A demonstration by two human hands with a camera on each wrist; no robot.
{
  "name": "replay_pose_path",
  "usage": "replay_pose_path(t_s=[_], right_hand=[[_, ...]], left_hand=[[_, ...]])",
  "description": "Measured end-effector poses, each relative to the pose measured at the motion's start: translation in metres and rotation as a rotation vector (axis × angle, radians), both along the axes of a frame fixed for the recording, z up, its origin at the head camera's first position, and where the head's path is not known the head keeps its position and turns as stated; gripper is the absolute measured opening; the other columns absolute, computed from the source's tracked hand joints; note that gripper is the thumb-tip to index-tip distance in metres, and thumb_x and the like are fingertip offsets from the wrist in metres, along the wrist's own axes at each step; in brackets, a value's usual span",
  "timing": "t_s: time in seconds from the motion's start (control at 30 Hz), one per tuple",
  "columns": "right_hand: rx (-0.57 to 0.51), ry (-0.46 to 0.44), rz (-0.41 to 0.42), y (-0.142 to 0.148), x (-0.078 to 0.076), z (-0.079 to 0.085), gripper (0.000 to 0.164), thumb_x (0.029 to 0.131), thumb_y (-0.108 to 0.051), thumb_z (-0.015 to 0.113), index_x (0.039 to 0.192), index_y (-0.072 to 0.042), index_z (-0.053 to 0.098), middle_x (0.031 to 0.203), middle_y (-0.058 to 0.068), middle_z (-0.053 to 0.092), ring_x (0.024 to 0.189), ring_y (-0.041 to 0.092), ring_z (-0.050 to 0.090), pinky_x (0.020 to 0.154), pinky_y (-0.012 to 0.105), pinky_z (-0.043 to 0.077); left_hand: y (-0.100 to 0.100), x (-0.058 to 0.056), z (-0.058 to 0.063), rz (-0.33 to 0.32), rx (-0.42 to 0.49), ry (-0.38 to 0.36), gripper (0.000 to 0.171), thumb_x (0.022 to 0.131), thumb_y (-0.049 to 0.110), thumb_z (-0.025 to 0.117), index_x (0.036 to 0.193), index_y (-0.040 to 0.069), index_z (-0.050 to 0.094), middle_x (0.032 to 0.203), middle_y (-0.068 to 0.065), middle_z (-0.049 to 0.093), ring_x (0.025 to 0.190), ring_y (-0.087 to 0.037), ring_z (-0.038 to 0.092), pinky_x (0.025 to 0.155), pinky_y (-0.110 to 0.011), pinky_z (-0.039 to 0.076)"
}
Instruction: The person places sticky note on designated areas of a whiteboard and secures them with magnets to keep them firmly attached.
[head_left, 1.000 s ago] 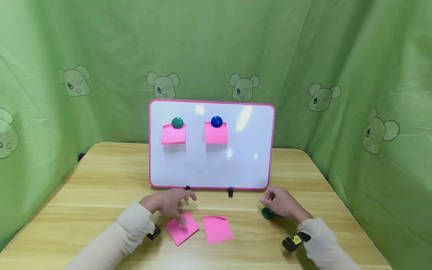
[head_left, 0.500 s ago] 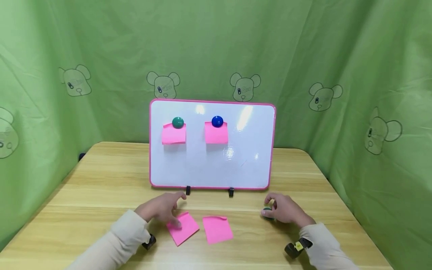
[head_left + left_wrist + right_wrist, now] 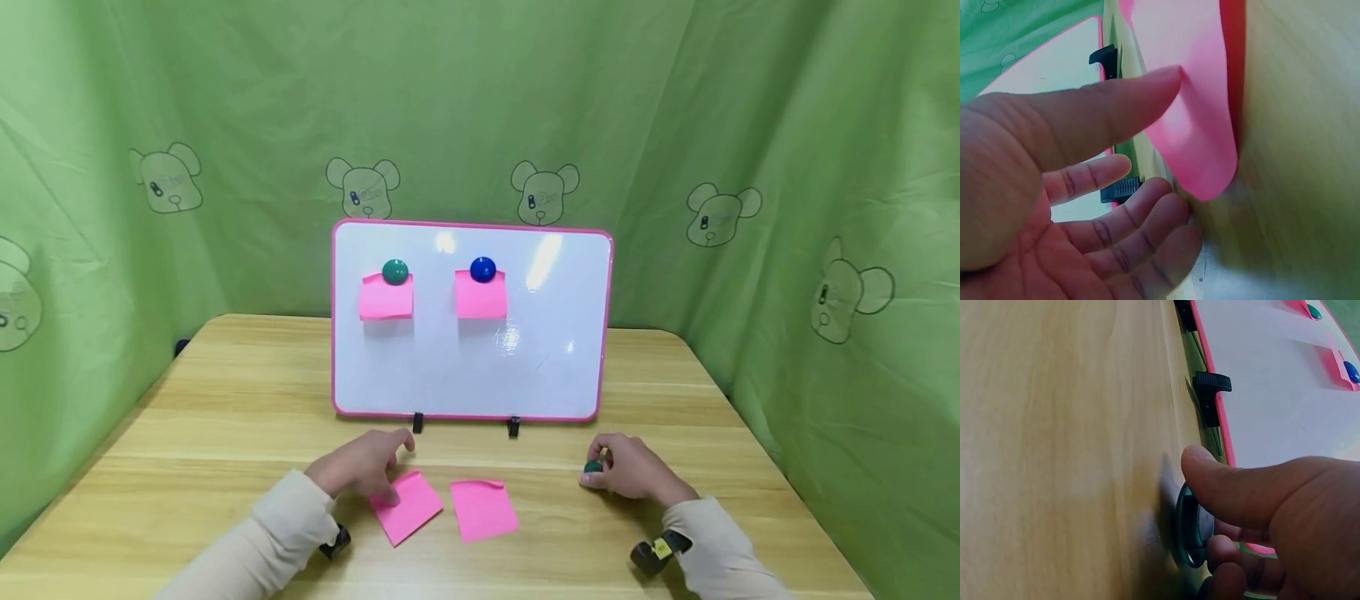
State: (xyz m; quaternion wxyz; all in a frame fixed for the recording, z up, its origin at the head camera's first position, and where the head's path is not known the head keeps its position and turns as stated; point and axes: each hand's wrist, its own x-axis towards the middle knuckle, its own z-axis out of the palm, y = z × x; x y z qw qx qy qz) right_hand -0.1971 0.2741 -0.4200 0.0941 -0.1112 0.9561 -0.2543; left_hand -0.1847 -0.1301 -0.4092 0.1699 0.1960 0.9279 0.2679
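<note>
Two pink sticky notes lie on the table in the head view. On the left one [image 3: 412,515] rests the thumb of my left hand [image 3: 363,468]; the other fingers are spread loosely and hold nothing. In the left wrist view that thumb presses against the pink note [image 3: 1200,144]. The second note [image 3: 483,510], its top edge curled, lies just to the right. My right hand [image 3: 628,467] pinches a round green magnet [image 3: 592,467] between thumb and fingers. The right wrist view shows this magnet [image 3: 1185,534] on edge, hollow side partly visible, close over the wood.
A pink-framed whiteboard [image 3: 540,367] stands behind the hands on black feet [image 3: 513,427]. It carries one pink note [image 3: 387,302] under a green magnet [image 3: 395,271] and another [image 3: 481,302] under a blue magnet [image 3: 483,268]. Green curtains [image 3: 465,108] surround the wooden table [image 3: 225,392].
My right hand has come down to the green magnet lying on the table and now pinches it, tipping it up. The left hand has drawn slightly left, its thumb sliding toward the note's left edge.
</note>
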Motion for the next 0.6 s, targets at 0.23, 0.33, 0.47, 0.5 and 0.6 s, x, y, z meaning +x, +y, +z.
replay_pose_path(t_s=[0.23, 0.33, 0.47, 0.5, 0.6], right_hand=[[-0.004, -0.019, -0.008, -0.0004, -0.0001, 0.0030, 0.026, 0.078, -0.021, 0.081, 0.086, -0.012, 0.059, 0.064, 0.000, 0.050, 0.056, 0.015, 0.049, 0.053, 0.029, 0.040], [-0.011, -0.025, -0.003, 0.0000, 0.0001, 0.0036, 0.027, 0.077, -0.022, 0.082, 0.086, -0.012, 0.059, 0.064, 0.001, 0.050, 0.057, 0.015, 0.049, 0.053, 0.029, 0.040], [-0.028, -0.040, 0.016, 0.0007, 0.0006, 0.0044, 0.033, 0.074, -0.023, 0.085, 0.088, -0.011, 0.059, 0.066, 0.001, 0.050, 0.059, 0.015, 0.048, 0.053, 0.028, 0.039], [-0.031, -0.045, 0.023, 0.0009, 0.0005, 0.0045, 0.034, 0.073, -0.024, 0.085, 0.089, -0.010, 0.059, 0.066, 0.002, 0.050, 0.060, 0.015, 0.048, 0.053, 0.028, 0.040], [-0.034, -0.060, 0.039, 0.0007, 0.0002, 0.0049, 0.035, 0.072, -0.024, 0.086, 0.090, -0.010, 0.059, 0.067, 0.002, 0.051, 0.060, 0.015, 0.048, 0.053, 0.028, 0.040]], left_hand=[[0.0037, 0.0014, 0.0022, 0.020, 0.009, 0.000, 0.058, 0.065, 0.000, 0.084, 0.113, 0.011, 0.054, 0.084, -0.006, 0.059, 0.077, -0.022, 0.056, 0.072, -0.041, 0.051], [0.0056, 0.0021, 0.0026, 0.027, 0.013, 0.002, 0.058, 0.064, -0.001, 0.084, 0.112, 0.010, 0.054, 0.082, -0.006, 0.060, 0.075, -0.021, 0.056, 0.070, -0.040, 0.051], [0.0083, 0.0030, 0.0016, 0.031, 0.013, 0.006, 0.059, 0.064, -0.005, 0.082, 0.114, 0.008, 0.053, 0.080, -0.006, 0.059, 0.072, -0.020, 0.055, 0.066, -0.037, 0.051], [0.0088, 0.0034, 0.0014, 0.032, 0.011, 0.007, 0.059, 0.065, -0.006, 0.082, 0.114, 0.008, 0.053, 0.080, -0.006, 0.059, 0.072, -0.019, 0.055, 0.065, -0.036, 0.051], [0.0100, 0.0043, 0.0008, 0.029, 0.011, 0.009, 0.058, 0.066, -0.003, 0.082, 0.115, 0.008, 0.053, 0.079, -0.006, 0.059, 0.071, -0.019, 0.055, 0.064, -0.035, 0.051]])
